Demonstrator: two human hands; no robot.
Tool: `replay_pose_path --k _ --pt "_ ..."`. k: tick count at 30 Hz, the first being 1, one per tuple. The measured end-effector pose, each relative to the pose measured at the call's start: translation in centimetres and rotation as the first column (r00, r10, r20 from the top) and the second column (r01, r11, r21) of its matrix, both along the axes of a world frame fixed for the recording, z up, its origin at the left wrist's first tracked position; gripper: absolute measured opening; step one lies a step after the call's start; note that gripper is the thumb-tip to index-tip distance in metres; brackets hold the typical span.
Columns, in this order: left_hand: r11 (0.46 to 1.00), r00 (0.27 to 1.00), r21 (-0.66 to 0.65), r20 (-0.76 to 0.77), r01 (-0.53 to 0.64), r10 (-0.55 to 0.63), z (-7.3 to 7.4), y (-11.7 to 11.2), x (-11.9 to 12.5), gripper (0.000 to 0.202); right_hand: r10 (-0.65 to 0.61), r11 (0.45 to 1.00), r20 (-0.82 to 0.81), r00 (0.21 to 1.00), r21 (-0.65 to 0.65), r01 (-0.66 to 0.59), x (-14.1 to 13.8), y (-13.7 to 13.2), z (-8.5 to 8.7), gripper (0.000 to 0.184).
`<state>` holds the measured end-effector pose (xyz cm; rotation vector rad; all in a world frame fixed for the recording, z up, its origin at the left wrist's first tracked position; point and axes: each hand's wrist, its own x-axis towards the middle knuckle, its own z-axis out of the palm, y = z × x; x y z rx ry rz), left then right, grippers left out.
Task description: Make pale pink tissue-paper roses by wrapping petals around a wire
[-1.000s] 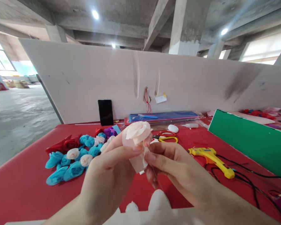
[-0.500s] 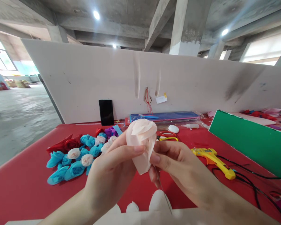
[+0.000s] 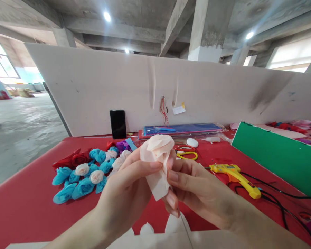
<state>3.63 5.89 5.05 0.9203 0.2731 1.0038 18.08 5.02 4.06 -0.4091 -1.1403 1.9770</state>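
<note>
A pale cream paper flower is held up between both hands, above the red table. My left hand pinches its outer petal, thumb in front and fingers behind. At the flower's base my right hand is closed, thumb and fingers gathering the lower paper. A thin wire stem runs down from under the right fingers. Below the hands lie white cut petals and a pale sheet at the near table edge.
Blue, red and white paper flowers lie left. A yellow glue gun with black cords lies right, near a green board. Yellow-and-red-handled scissors, a white oval object and a leaning phone are farther back.
The flower's outer petal has been drawn closer around the bloom, and its lower corner has dropped slightly. My right fingers have shifted in on the base.
</note>
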Motion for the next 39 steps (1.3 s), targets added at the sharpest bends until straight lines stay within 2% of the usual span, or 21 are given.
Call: replay_pose_path --k 4,9,18,24,27,29,33,36,39 --pt "0.999 1.0 0.045 -0.001 -0.014 0.014 0.1 0.1 -0.1 0.01 -0.102 0.991 0.059 0.993 0.089 0.096 -0.1 -0.1 0.0 0.015" --pt "0.996 0.998 0.073 -0.007 -0.054 0.055 0.2 0.3 -0.1 0.015 -0.335 0.917 0.223 0.915 0.301 0.262 -0.3 -0.7 0.5 0.022" --pt "0.989 0.989 0.111 -0.093 -0.102 0.112 0.2 0.0 -0.3 0.009 -0.431 0.848 0.299 0.852 0.456 0.269 -0.2 -1.0 0.5 0.023" --pt "0.983 0.979 0.116 -0.127 -0.143 0.157 0.2 0.3 -0.1 0.009 -0.581 0.734 0.35 0.735 0.615 0.287 -0.2 -1.0 -0.1 0.022" --pt "0.98 0.978 0.118 -0.122 -0.157 0.171 0.2 0.3 0.1 0.009 -0.642 0.693 0.322 0.695 0.631 0.348 -0.3 -1.0 -0.1 0.024" --pt "0.977 0.978 0.141 -0.114 -0.158 0.174 0.2 0.4 0.2 0.014 -0.634 0.713 0.273 0.723 0.568 0.411 -0.3 -0.9 0.0 0.023" --pt "0.968 0.972 0.166 -0.104 -0.19 0.209 0.0 0.7 0.5 0.029 -0.543 0.797 0.141 0.828 0.397 0.456 -0.1 -0.9 0.2 0.023" --pt "0.964 0.967 0.166 -0.117 -0.207 0.228 -0.6 0.8 0.5 0.019 -0.489 0.832 0.099 0.867 0.353 0.429 0.1 -0.9 0.2 0.025" --pt "0.962 0.964 0.171 -0.123 -0.213 0.236 -1.1 0.6 0.6 0.009 -0.458 0.842 0.107 0.882 0.37 0.392 0.0 -0.9 0.0 0.027"
